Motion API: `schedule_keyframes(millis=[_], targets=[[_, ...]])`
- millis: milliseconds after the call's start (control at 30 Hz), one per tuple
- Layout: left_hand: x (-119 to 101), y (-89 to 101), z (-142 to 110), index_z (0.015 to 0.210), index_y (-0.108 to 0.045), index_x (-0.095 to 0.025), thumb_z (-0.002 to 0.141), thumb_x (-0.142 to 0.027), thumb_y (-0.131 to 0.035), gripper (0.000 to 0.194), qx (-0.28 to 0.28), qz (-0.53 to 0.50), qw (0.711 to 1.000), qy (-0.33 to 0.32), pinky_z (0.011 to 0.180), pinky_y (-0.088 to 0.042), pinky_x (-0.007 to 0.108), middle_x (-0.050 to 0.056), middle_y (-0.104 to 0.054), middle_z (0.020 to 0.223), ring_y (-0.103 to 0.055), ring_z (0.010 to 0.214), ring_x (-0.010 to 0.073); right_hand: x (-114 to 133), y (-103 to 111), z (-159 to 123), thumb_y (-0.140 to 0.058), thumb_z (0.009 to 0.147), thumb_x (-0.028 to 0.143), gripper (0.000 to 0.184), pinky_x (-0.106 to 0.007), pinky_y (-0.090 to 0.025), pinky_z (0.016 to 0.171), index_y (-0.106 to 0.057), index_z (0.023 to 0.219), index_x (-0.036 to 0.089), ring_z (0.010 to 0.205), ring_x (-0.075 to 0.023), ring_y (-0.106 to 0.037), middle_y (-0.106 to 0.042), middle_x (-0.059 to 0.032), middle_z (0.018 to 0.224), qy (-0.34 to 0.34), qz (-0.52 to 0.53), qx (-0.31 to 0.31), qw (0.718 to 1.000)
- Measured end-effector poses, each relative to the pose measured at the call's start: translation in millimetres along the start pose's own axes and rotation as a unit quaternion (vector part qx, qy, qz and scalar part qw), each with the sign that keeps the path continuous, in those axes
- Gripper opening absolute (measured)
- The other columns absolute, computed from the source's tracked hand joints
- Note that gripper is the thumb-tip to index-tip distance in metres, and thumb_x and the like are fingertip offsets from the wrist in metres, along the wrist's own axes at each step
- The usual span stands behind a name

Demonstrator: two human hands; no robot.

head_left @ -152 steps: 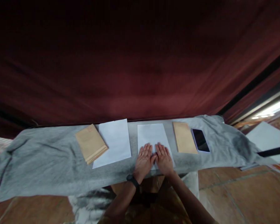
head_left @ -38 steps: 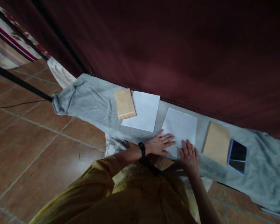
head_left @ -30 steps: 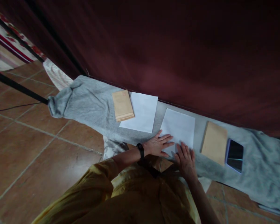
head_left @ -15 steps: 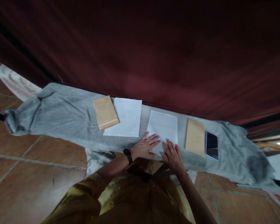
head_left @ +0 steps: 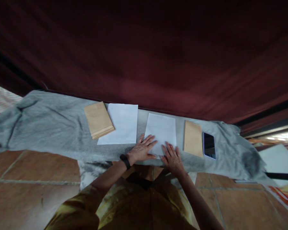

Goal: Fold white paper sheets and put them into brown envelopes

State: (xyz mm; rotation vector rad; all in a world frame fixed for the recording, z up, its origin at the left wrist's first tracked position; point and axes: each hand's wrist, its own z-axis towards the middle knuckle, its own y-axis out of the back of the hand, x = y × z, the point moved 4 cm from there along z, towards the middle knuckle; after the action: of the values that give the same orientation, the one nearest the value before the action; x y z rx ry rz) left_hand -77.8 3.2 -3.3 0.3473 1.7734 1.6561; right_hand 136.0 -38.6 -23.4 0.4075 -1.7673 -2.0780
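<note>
Both hands lie on a white sheet of paper [head_left: 160,127] at the near edge of a cloth-covered board. My left hand [head_left: 142,150], with a black band on the wrist, rests flat with fingers spread over the sheet's left side. On its lower right part lies my right hand [head_left: 173,159], fingers stretched out. Left of them is a second white sheet [head_left: 123,123], partly covered by a stack of brown paper envelopes [head_left: 99,119]. To the right of my right hand sits another brown envelope or thin stack [head_left: 193,138].
A phone [head_left: 209,145] with a dark screen lies right of the brown paper. Grey cloth [head_left: 50,124] covers the narrow surface, wrinkled at both ends. A dark red curtain-like sheet [head_left: 144,64] rises behind it. Tiled floor [head_left: 38,198] shows below.
The view has turned slightly to the right, so the papers and phone appear further left. My hands stay flat on the same sheet, with little movement of their own.
</note>
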Motion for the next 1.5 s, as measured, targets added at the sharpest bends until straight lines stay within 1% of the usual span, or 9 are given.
schedule_keyframes(millis=[200,433,667,800,967,1067,1267,1367,1500], targets=[[-10,-4.3,22,0.153,-0.040,-0.019,0.103,-0.058,-0.034,0.064,-0.050,0.018,0.998,0.041,0.128,-0.009,0.052,0.011,-0.033,0.165,-0.021,0.155,0.0252,1,-2,1,-0.043,0.105,0.037,0.055,-0.056,-0.019,0.124,-0.036,0.157,0.023,0.149,-0.0286,-0.035,-0.035,-0.0118,0.164,-0.006,-0.001,-0.002,1.000],[-12,-19.7,67,0.156,-0.035,-0.015,0.103,-0.053,-0.036,0.066,-0.093,0.005,0.990,0.102,0.127,-0.014,0.052,0.014,-0.030,0.165,-0.021,0.155,0.0272,0,3,3,-0.040,0.106,0.039,0.053,-0.054,-0.021,0.124,-0.038,0.156,0.024,0.148,-0.0269,-0.038,-0.039,-0.0102,0.162,-0.003,0.010,0.002,1.000],[2,-25.1,54,0.160,-0.024,-0.009,0.103,-0.051,-0.032,0.072,-0.139,0.015,0.965,0.222,0.127,-0.016,0.051,0.017,-0.025,0.166,-0.020,0.155,0.0286,-6,-6,-4,-0.034,0.107,0.035,0.053,-0.050,-0.022,0.124,-0.036,0.157,0.019,0.148,-0.0260,-0.038,-0.037,-0.0134,0.162,-0.058,0.017,-0.019,0.998],[0,-25.5,51,0.159,-0.025,-0.005,0.102,-0.050,-0.034,0.073,-0.136,0.022,0.959,0.249,0.127,-0.018,0.052,0.019,-0.024,0.166,-0.018,0.156,0.0301,-14,-13,22,-0.027,0.108,0.037,0.055,-0.053,-0.025,0.121,-0.031,0.159,0.016,0.150,-0.0276,-0.033,-0.038,-0.0157,0.162,-0.136,0.037,-0.056,0.988],[-1,-23.0,53,0.157,-0.031,-0.004,0.103,-0.048,-0.033,0.070,-0.138,0.032,0.957,0.254,0.127,-0.019,0.052,0.020,-0.028,0.164,-0.019,0.155,0.0303,-22,-15,88,-0.024,0.108,0.035,0.054,-0.052,-0.025,0.122,-0.031,0.160,0.019,0.152,-0.0267,-0.028,-0.034,-0.0129,0.164,-0.135,0.052,-0.041,0.989],[-1,-23.2,51,0.157,-0.031,-0.004,0.102,-0.047,-0.033,0.069,-0.138,0.038,0.954,0.262,0.127,-0.019,0.054,0.021,-0.029,0.164,-0.021,0.155,0.0312,-28,-16,113,-0.028,0.108,0.033,0.052,-0.055,-0.025,0.121,-0.036,0.157,0.018,0.151,-0.0298,-0.030,-0.033,-0.0141,0.164,-0.138,0.031,-0.025,0.990],[-3,-25.6,61,0.159,-0.027,-0.006,0.103,-0.039,-0.031,0.065,-0.154,0.022,0.954,0.255,0.126,-0.013,0.062,0.020,-0.029,0.164,-0.019,0.155,0.0339,-30,-21,115,-0.035,0.106,0.030,0.052,-0.059,-0.023,0.120,-0.036,0.157,0.018,0.152,-0.0311,-0.028,-0.028,-0.0157,0.166,-0.120,0.009,-0.026,0.992],[-4,-22.6,87,0.159,-0.027,-0.008,0.104,-0.034,-0.026,0.061,-0.150,0.008,0.969,0.197,0.127,-0.016,0.057,0.016,-0.028,0.165,-0.019,0.156,0.0298,-30,-23,114,-0.035,0.105,0.028,0.053,-0.059,-0.023,0.120,-0.036,0.157,0.019,0.152,-0.0319,-0.029,-0.029,-0.0154,0.165,-0.123,0.002,-0.035,0.992],[9,-17.9,124,0.156,-0.036,-0.008,0.105,-0.038,-0.024,0.060,-0.097,0.006,0.980,0.171,0.129,-0.016,0.049,0.013,-0.028,0.166,-0.019,0.156,0.0267,-31,-24,115,-0.036,0.102,0.023,0.056,-0.057,-0.023,0.120,-0.035,0.158,0.019,0.150,-0.0322,-0.033,-0.033,-0.0159,0.164,-0.125,-0.009,-0.044,0.991]])
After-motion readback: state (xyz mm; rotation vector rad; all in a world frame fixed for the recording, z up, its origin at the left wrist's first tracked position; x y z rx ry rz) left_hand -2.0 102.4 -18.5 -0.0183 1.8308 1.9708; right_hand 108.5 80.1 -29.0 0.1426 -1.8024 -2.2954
